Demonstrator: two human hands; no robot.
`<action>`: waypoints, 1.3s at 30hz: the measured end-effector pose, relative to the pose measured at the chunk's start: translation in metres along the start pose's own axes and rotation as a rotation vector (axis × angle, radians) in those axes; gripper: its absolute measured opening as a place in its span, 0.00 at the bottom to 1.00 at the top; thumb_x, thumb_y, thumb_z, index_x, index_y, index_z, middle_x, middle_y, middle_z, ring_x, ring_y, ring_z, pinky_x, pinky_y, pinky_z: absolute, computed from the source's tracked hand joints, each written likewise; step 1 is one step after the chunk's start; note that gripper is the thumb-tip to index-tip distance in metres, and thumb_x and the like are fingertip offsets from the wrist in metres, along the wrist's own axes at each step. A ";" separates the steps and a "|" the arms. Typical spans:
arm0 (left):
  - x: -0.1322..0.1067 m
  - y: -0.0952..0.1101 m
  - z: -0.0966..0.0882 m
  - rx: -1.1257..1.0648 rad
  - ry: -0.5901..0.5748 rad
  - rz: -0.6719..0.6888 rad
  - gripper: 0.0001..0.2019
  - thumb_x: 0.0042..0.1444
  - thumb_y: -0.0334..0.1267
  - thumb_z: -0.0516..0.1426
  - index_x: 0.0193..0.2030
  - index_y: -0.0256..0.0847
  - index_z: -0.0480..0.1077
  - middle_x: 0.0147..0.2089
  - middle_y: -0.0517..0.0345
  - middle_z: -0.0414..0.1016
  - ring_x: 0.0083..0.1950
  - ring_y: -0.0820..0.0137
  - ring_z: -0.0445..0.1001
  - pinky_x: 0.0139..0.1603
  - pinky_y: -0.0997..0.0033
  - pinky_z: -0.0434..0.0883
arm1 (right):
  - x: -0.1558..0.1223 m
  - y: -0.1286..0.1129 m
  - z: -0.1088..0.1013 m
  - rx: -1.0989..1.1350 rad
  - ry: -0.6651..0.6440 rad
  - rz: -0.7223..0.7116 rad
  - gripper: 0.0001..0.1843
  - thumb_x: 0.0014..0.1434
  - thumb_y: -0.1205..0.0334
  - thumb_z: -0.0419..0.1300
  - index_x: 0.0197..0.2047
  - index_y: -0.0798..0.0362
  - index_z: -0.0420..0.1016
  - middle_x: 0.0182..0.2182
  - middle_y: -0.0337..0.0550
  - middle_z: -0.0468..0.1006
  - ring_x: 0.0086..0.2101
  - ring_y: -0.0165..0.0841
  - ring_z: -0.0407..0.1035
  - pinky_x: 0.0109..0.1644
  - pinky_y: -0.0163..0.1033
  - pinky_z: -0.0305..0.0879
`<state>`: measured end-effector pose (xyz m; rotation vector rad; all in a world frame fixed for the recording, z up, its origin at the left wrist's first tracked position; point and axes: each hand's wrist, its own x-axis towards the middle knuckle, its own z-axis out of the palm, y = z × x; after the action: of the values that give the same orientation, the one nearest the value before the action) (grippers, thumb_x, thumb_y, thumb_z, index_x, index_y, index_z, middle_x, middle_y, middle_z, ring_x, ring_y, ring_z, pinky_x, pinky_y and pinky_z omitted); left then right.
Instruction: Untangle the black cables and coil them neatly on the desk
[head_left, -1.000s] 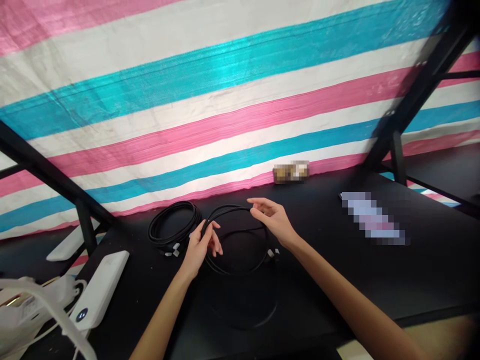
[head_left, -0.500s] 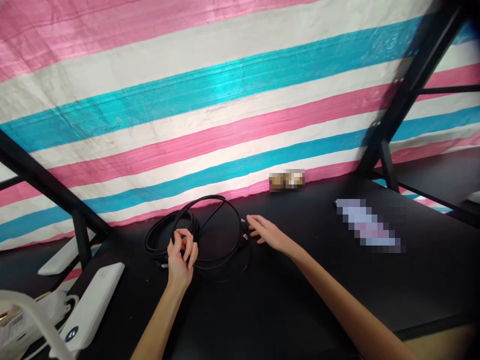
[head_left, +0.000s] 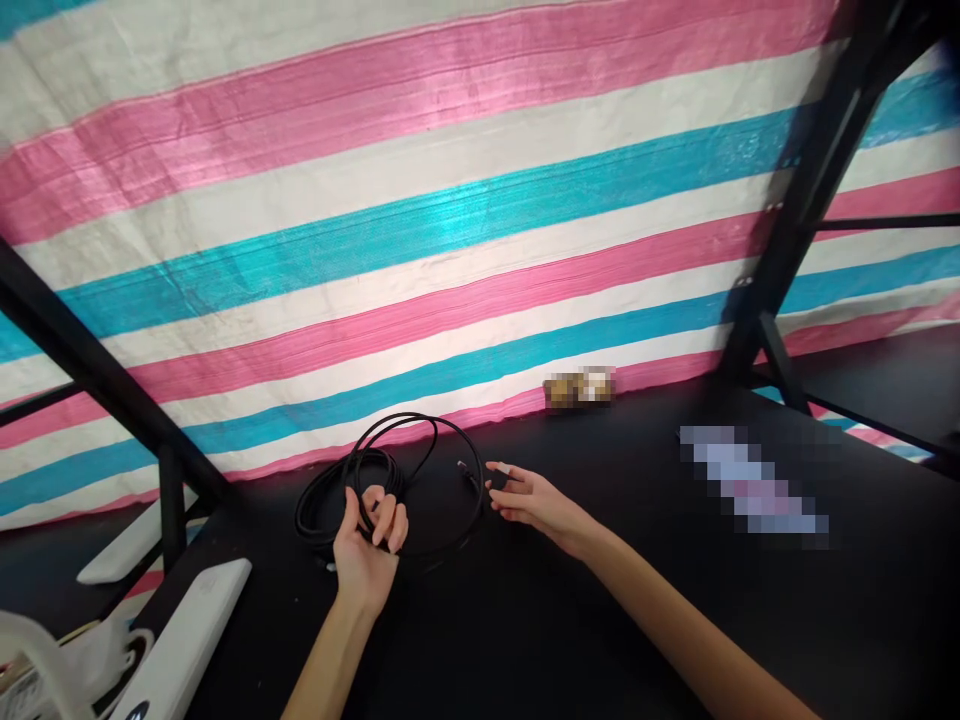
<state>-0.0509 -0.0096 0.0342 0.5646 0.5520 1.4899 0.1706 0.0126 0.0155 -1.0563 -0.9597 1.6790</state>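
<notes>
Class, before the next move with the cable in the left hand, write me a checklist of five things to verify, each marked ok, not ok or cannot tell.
1. Left hand holds the cable loop: ok, its fingers curl around it.
2. Right hand has a grip on the cable: cannot tell; its fingers are near the loop's right side, contact unclear.
3. A plug is in sight: ok, near the right fingertips.
4. Loop looks separate from the other coil: not ok, they overlap in this view.
5. White box is clear of both hands: ok, it lies left of them.
</notes>
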 end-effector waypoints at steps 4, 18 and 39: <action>0.000 -0.002 0.002 0.177 -0.010 -0.052 0.15 0.58 0.48 0.53 0.33 0.37 0.68 0.13 0.68 0.51 0.17 0.76 0.56 0.21 0.76 0.55 | 0.008 0.001 -0.004 0.131 0.074 -0.033 0.20 0.42 0.66 0.69 0.42 0.55 0.78 0.36 0.43 0.77 0.28 0.23 0.68 0.33 0.28 0.65; 0.009 -0.025 -0.017 1.004 0.070 0.211 0.22 0.52 0.51 0.56 0.49 0.41 0.61 0.18 0.69 0.64 0.18 0.77 0.62 0.23 0.77 0.59 | 0.009 -0.007 -0.008 -0.120 0.078 -0.484 0.23 0.50 0.46 0.61 0.44 0.54 0.72 0.33 0.43 0.76 0.32 0.34 0.74 0.39 0.41 0.69; 0.009 -0.021 -0.018 1.070 -0.039 0.364 0.20 0.61 0.54 0.43 0.43 0.40 0.63 0.27 0.58 0.71 0.38 0.65 0.70 0.45 0.64 0.63 | 0.013 0.017 -0.005 -0.611 0.157 -0.457 0.14 0.60 0.52 0.50 0.41 0.53 0.66 0.24 0.36 0.66 0.25 0.29 0.63 0.30 0.36 0.60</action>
<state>-0.0464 -0.0008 0.0066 1.5795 1.2728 1.4236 0.1675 0.0206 -0.0046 -1.2133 -1.5238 0.9299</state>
